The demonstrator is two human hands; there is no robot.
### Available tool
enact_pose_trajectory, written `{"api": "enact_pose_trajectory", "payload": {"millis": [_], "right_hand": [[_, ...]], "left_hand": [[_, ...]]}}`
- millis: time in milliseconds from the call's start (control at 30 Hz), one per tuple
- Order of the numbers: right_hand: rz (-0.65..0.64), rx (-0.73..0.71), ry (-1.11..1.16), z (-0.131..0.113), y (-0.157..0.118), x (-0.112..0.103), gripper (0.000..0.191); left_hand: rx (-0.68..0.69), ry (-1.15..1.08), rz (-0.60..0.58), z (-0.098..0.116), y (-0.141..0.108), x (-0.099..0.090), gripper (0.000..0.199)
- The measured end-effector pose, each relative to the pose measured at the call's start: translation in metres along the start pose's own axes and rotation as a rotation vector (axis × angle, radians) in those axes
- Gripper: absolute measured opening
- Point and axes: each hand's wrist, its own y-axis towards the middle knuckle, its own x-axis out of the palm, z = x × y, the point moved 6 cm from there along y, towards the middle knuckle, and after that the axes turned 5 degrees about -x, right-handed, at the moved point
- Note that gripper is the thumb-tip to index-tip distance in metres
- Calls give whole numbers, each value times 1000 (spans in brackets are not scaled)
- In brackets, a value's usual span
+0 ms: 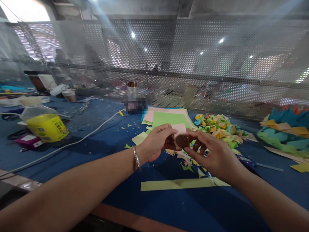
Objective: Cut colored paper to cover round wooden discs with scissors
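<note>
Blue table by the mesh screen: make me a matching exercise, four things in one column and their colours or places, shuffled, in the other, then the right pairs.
Things:
1. Bracelet
2. Long paper strip
3. Bottle
4. Round disc

Colours or places:
A. Brown, in the right hand
B. Yellow label, at the table's left side
C. Silver
D. Pale yellow-green, lying flat

Right pairs: 1-C, 2-D, 3-B, 4-A

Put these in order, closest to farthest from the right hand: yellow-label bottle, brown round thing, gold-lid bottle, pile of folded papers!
From the right hand:
1. Brown round thing, at its fingertips
2. Pile of folded papers, just beyond
3. Gold-lid bottle, farther back, leftward
4. Yellow-label bottle, far left
</note>
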Motion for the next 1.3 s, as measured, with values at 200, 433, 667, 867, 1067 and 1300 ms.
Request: {"api": "enact_pose_trajectory", "payload": {"millis": [200,433,667,867,1067,1300], "right_hand": [[-15,6,37,0,0,1,26],[90,247,157,16,-2,-7,38],[54,272,302,17,1,0,23],[0,313,361,16,2,2,31],[-5,320,380,12,4,2,32],[-32,277,199,26,5,-13,28]], "left_hand": [[121,154,-26,4,-5,2,33],[207,291,1,8,-6,0,42],[231,296,-75,9,-11,9,41],[54,204,-47,-3,-7,5,39],[-74,81,-83,-12,-8,7,27],[4,211,58,-1,-7,-2,12]]}}
